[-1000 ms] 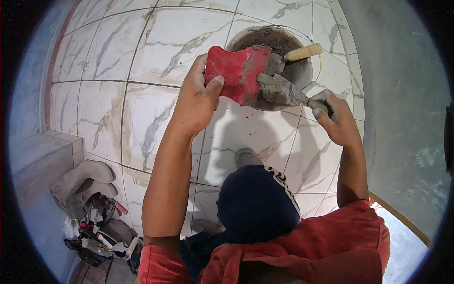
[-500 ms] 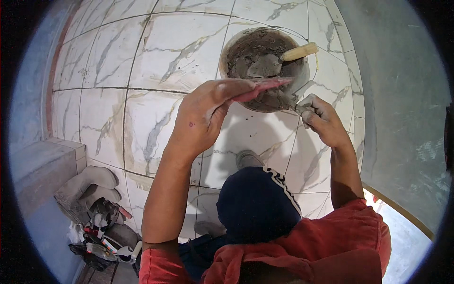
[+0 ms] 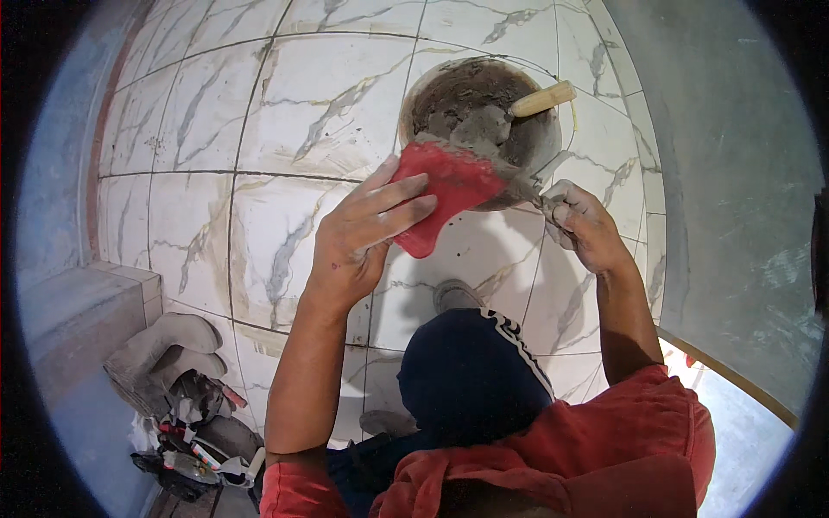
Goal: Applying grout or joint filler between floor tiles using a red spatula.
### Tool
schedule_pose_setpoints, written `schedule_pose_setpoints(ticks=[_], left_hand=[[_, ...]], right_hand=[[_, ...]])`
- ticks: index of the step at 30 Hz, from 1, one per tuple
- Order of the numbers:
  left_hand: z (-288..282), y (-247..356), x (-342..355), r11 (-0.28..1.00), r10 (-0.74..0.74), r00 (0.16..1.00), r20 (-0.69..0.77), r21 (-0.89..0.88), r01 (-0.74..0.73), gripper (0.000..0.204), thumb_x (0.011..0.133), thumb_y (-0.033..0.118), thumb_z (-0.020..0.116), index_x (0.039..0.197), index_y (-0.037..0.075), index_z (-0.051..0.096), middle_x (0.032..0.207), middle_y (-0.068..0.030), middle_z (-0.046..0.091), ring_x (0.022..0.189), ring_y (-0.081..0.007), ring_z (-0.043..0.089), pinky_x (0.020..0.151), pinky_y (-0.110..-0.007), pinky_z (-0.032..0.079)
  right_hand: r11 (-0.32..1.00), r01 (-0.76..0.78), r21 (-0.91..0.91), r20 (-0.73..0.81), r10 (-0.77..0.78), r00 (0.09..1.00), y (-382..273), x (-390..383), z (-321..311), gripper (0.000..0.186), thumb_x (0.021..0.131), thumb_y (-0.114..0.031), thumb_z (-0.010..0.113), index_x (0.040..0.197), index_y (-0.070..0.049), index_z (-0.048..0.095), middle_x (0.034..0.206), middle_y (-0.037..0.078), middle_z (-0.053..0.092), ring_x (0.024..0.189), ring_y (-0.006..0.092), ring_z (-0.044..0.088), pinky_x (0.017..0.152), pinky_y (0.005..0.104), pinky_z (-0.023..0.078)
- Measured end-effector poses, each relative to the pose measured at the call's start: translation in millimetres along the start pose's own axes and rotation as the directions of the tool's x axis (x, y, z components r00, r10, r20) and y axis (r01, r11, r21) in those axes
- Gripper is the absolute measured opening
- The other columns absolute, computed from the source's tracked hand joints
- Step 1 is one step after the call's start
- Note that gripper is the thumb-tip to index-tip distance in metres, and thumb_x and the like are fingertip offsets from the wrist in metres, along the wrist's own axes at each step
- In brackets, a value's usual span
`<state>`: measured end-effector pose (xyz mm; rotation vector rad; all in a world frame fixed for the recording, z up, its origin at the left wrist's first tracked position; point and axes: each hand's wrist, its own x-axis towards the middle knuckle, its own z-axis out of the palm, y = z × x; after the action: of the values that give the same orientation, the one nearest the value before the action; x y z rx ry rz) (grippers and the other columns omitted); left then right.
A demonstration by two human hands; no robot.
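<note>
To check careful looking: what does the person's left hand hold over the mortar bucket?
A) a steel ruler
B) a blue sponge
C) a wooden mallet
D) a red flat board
D: the left hand grips a red flat board at the rim of the bucket.

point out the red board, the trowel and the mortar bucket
red board [image 3: 453,186], head view, on the middle of its flat red face
trowel [image 3: 484,129], head view, on the mortar-caked blade
mortar bucket [image 3: 449,91], head view, on the wet mortar inside near the left wall
</note>
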<state>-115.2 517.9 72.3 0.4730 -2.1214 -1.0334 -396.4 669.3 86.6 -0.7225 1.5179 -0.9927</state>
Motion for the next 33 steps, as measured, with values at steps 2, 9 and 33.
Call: schedule_pose_setpoints(ticks=[2, 9, 33], left_hand=[[-1, -9, -11, 1.0, 0.014, 0.998, -0.058, -0.024, -0.016, 0.033, 0.078, -0.001, 0.06, 0.109, 0.006, 0.07, 0.112, -0.0136, 0.068, 0.11, -0.0319, 0.064, 0.109, -0.047, 0.04], [7, -2, -18, 0.813, -0.48, 0.857, -0.186, -0.46, 0.356, 0.034, 0.098, 0.019, 0.056, 0.126, 0.0, 0.055, 0.126, -0.0142, 0.06, 0.111, -0.0243, 0.061, 0.085, -0.036, 0.055], [38, -43, 54, 0.371, -0.863, 0.493, 0.116, -0.518, 0.771, 0.044, 0.091, 0.027, 0.061, 0.126, 0.0, 0.057, 0.099, -0.0066, 0.065, 0.076, -0.014, 0.055, 0.066, -0.027, 0.044]], right_hand=[[1.0, -0.007, 0.02, -0.009, 0.007, 1.0, -1, 0, -1, 0.04, 0.086, -0.043, 0.064, 0.097, -0.005, 0.055, 0.067, -0.006, 0.042, 0.052, 0.0039, 0.034, 0.045, 0.0207, 0.022], [0.996, 0.05, -0.075, -0.023, -0.052, 0.998, 0, -1, 0, 0.034, 0.087, -0.038, 0.063, 0.094, -0.007, 0.054, 0.067, -0.006, 0.042, 0.052, 0.0037, 0.033, 0.046, 0.0207, 0.023], [0.97, 0.106, -0.219, -0.188, -0.149, 0.971, 32, -12, -10, 0.031, 0.091, -0.031, 0.055, 0.102, -0.002, 0.062, 0.078, -0.003, 0.052, 0.065, 0.0051, 0.042, 0.058, 0.02, 0.032]])
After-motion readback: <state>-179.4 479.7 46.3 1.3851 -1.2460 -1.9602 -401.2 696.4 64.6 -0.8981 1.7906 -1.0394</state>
